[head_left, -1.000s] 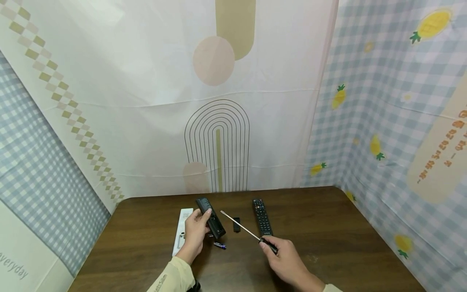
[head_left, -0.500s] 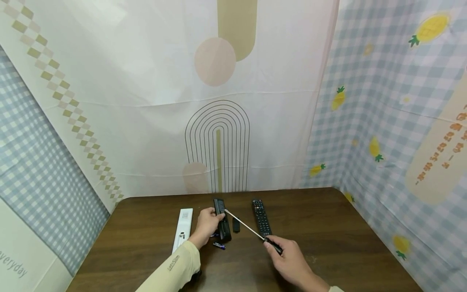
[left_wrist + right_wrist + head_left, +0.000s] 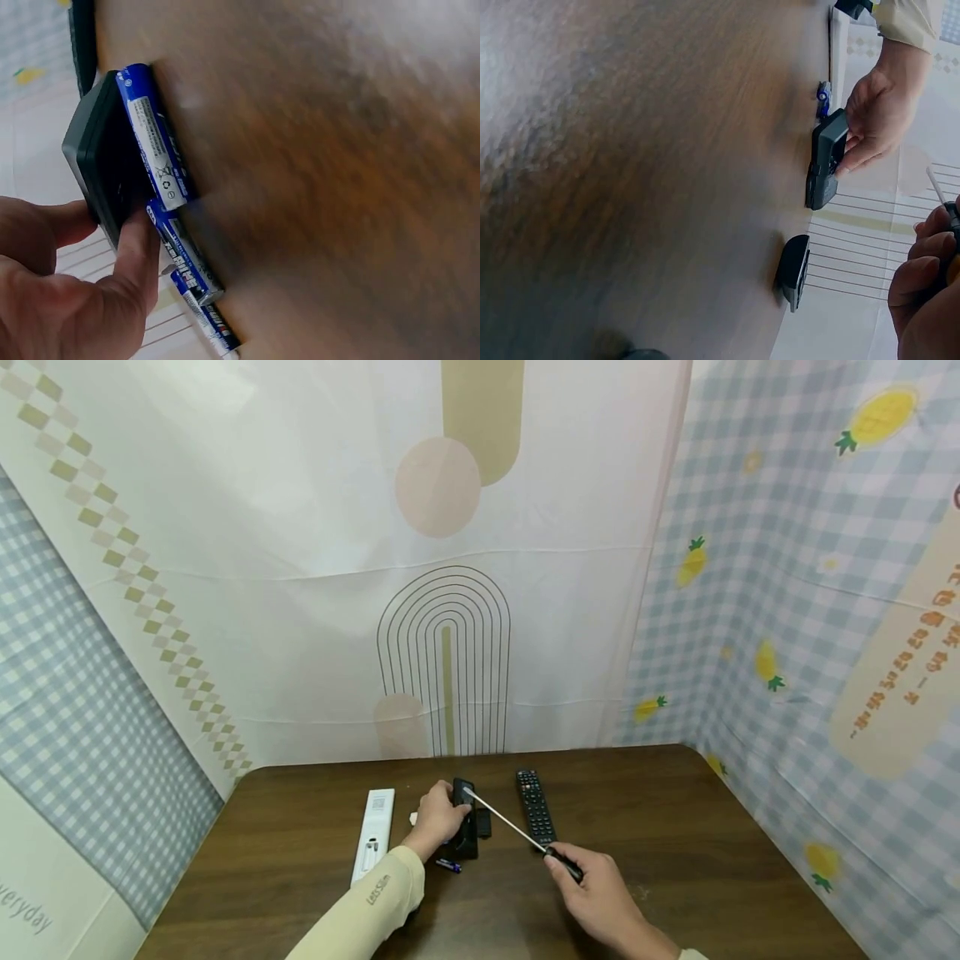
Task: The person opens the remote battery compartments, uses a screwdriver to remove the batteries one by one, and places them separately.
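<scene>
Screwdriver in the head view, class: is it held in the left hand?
No, the right hand grips the screwdriver, while the left hand holds a black remote.

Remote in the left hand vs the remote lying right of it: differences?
The left hand grips the held remote; the lying remote rests on the table.
The held remote has batteries beside it; the lying remote has none.
The held remote is partly covered by that hand; the lying remote shows its buttons.
Both are black.
</scene>
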Demonstrator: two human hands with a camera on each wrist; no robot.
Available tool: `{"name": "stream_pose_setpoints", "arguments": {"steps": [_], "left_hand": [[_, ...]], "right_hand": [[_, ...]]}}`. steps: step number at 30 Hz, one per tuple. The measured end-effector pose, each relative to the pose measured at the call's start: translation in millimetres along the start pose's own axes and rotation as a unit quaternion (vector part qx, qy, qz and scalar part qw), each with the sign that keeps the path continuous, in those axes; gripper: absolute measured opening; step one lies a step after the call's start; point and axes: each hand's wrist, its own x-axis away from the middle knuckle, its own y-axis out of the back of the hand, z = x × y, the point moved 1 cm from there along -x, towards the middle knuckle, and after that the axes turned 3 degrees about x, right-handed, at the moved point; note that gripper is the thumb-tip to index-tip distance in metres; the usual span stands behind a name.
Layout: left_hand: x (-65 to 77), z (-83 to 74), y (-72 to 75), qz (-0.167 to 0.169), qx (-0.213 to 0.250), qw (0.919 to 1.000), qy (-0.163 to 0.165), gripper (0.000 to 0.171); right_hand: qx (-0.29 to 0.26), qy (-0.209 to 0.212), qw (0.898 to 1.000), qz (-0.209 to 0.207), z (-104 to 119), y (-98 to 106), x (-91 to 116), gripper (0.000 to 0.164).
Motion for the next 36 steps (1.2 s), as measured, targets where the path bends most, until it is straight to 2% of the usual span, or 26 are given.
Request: {"name": "stream_pose_setpoints", "arguments": {"steps": [3,5,8,14,16,19,22,23,25,29,32,36], "left_hand": [[-0.5,0.4,-1.3,-0.002,-0.054,0.9984,-0.019,0.046],[-6.5,7.9,-5.4,-0.012,-0.092,0.9951,-0.032,0.045],[-11.7,14.6,-8.6,-0.029,-0.125,0.9906,-0.048,0.045],[-4.7,9.5,-4.7,-0.048,-0.132,0.9858,-0.092,0.036],[-8.4,14.9,-6.4,-0.055,-0.132,0.9851,-0.096,0.032],[-23.1,34.2,-15.0,-0.068,-0.139,0.9836,-0.093,0.030],[-30.4,44.8,-20.1,-0.073,-0.149,0.9822,-0.087,0.030],[-28.8,43.5,-19.0,-0.072,-0.150,0.9825,-0.084,0.030],[-17.0,30.7,-11.0,-0.066,-0.149,0.9833,-0.081,0.030],[10.5,2.9,13.0,-0.058,-0.127,0.9879,-0.069,0.031],[22.3,-0.6,29.5,-0.061,-0.100,0.9909,-0.067,0.034],[40.7,6.7,52.1,-0.064,-0.065,0.9933,-0.070,0.034]], "right_hand": [[-0.007,-0.004,1.000,0.006,-1,0,1,0.027],[-0.010,-0.007,1.000,0.007,-1,0,1,0.026],[-0.009,-0.001,1.000,0.003,-1,-1,1,0.025],[-0.006,0.014,1.000,-0.001,-1,-1,2,0.027],[-0.007,0.013,1.000,0.001,-1,0,1,0.027],[-0.006,0.016,1.000,0.002,-2,-1,1,0.028],[-0.002,0.024,1.000,-0.002,-3,-1,1,0.028],[-0.002,0.026,1.000,-0.002,-3,-1,2,0.029],[-0.001,0.028,1.000,0.000,-4,-1,2,0.029],[0.008,0.026,1.000,0.003,-5,3,2,0.029],[0.021,0.027,0.999,-0.003,-8,7,2,0.029],[0.033,0.023,0.999,-0.010,-15,15,4,0.026]]}}
